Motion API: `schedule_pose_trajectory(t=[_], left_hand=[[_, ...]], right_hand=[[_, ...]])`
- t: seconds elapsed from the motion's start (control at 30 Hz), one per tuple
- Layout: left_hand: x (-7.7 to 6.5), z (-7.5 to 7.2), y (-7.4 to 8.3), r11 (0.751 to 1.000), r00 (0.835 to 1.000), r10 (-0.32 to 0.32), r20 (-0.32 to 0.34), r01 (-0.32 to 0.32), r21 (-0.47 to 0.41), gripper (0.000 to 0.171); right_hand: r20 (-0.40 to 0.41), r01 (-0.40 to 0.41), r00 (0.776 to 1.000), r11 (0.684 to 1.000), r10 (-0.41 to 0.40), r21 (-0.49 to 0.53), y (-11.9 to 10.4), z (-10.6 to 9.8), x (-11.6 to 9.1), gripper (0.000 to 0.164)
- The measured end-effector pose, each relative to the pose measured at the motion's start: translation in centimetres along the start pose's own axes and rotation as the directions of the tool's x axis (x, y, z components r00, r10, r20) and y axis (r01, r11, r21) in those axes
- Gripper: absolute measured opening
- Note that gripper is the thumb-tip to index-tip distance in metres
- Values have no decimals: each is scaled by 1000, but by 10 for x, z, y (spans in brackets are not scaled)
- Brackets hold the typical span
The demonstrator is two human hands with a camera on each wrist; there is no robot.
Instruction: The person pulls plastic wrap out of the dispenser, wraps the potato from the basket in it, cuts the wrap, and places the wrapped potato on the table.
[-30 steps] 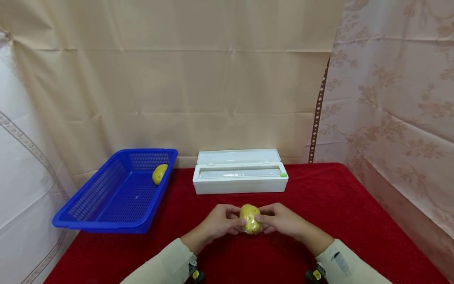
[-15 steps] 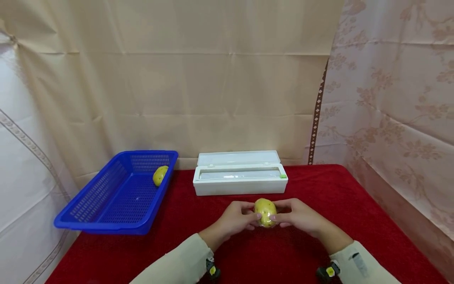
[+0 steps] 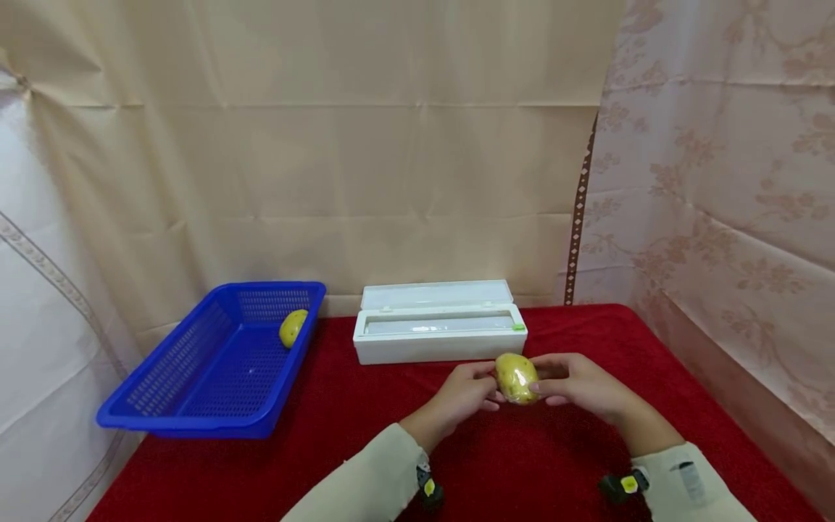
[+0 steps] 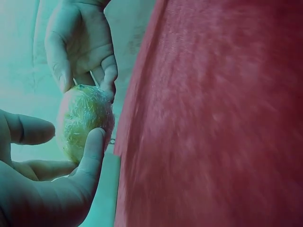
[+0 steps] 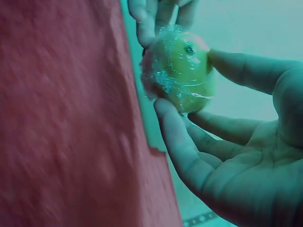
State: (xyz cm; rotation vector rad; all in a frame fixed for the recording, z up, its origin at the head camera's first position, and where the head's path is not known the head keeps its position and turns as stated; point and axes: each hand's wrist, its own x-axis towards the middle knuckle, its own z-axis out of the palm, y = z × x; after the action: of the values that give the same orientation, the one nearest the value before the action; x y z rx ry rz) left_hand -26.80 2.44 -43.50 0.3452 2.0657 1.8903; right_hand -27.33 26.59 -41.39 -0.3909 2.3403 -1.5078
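Currently, left hand (image 3: 462,397) and right hand (image 3: 583,384) pinch film-wrapped yellow potato (image 3: 515,377) between them, near open white box (image 3: 440,351).

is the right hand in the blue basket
No, in the head view the right hand holds a film-wrapped potato over the red cloth, well apart from the blue basket.

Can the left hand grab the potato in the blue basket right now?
Probably, with a stretch, but the left hand is helping the right hand hold the wrapped potato. Nothing seems in the way, and the blue basket is open above the other potato.
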Motion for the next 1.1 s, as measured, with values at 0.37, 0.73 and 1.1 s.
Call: schedule_pose_trajectory(t=[0.37,0.73,1.1], left_hand=[[31,33,4,999,1000,0,-8,0,-52,58],[49,61,5,985,990,-39,-134,16,-172,45],[71,79,4,951,985,-46,-163,-6,-308,49]], right_hand=[[-126,-37,992,996,27,-76,10,-24,-4,68],[-236,-39,971,998,48,42,28,-38,-2,69],[-408,-68,907,992,104,102,40,-40,4,74]])
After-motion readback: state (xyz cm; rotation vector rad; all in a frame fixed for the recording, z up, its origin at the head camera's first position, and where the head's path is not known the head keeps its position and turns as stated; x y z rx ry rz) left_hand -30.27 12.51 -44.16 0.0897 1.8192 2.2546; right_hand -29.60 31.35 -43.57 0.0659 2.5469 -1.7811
